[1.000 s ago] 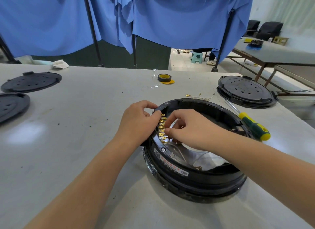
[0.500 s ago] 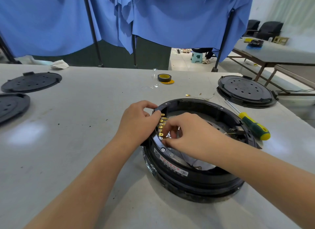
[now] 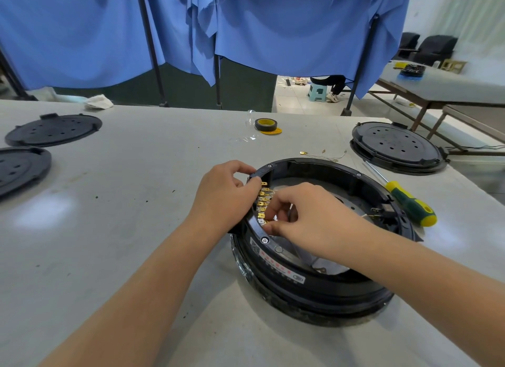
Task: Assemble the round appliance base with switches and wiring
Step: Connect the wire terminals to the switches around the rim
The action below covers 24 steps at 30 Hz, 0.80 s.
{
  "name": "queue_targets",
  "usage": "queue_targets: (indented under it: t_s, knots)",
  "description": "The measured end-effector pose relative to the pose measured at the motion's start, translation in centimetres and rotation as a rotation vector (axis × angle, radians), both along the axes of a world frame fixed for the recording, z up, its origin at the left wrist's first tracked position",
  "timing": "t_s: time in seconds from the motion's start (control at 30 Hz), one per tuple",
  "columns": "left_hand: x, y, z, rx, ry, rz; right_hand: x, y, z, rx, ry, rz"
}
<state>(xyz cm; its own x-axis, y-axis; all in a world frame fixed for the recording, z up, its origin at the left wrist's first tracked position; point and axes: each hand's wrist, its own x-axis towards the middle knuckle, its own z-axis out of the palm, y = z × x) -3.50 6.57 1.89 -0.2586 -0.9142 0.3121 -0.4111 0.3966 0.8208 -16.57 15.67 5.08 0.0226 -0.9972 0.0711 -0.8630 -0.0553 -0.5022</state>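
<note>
The round black appliance base lies on the grey table in front of me, open side up. On its left inner wall sits a switch block with a row of brass terminals. My left hand grips the outside of the rim at that block. My right hand reaches inside the ring, fingertips pinched at the lower terminals; what they pinch is hidden by the fingers. A second small switch with terminals sits on the right inner wall.
A green-and-yellow screwdriver lies right of the base. Loose thin wires with brass ends lie behind it. A tape roll stands farther back. Black round covers rest at right and left.
My right hand has slid from the upper terminals down toward the lower ones on the switch block. My left hand has stayed on the rim.
</note>
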Motion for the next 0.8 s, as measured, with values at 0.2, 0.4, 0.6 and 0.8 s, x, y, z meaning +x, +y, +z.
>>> queue_targets:
  t_s: [0.2, 0.4, 0.6, 0.8]
  knots:
    - [-0.10, 0.29, 0.19, 0.022, 0.032, -0.001, -0.12, -0.17, -0.32, -0.007, -0.017, -0.022]
    - [-0.26, 0.45, 0.07, 0.067, 0.101, 0.018, -0.02, -0.21, -0.36, -0.022, -0.009, -0.031]
    - [-0.39, 0.44, -0.24, 0.075, 0.139, 0.042, 0.32, -0.07, -0.32, -0.046, 0.018, -0.054]
    - [-0.44, 0.45, -0.32, 0.070, 0.147, 0.041, 0.60, 0.02, -0.29, -0.057, 0.025, -0.067]
